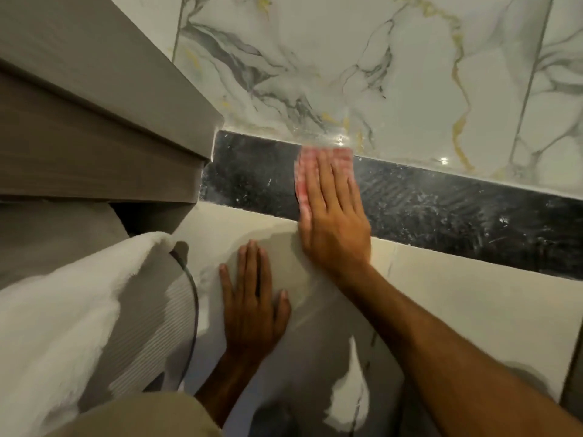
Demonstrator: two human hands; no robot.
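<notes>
My right hand (332, 216) lies flat with straight fingers on a pink checked cloth (304, 175), pressing it against a black skirting strip (441, 212) that runs along the foot of the wall. The cloth is blurred and mostly hidden under my fingers. White smears and dust streaks cover the strip to the right of the cloth. My left hand (252, 305) rests flat on the pale floor tile (473, 304) just below, fingers spread and straight, holding nothing.
Above the strip rises a glossy white marble-look wall (347, 64) with grey and gold veins. A grey-brown cabinet or door frame (94, 137) juts out at the left. A white fluffy rug (63, 310) and a dark cable (192, 310) lie at lower left.
</notes>
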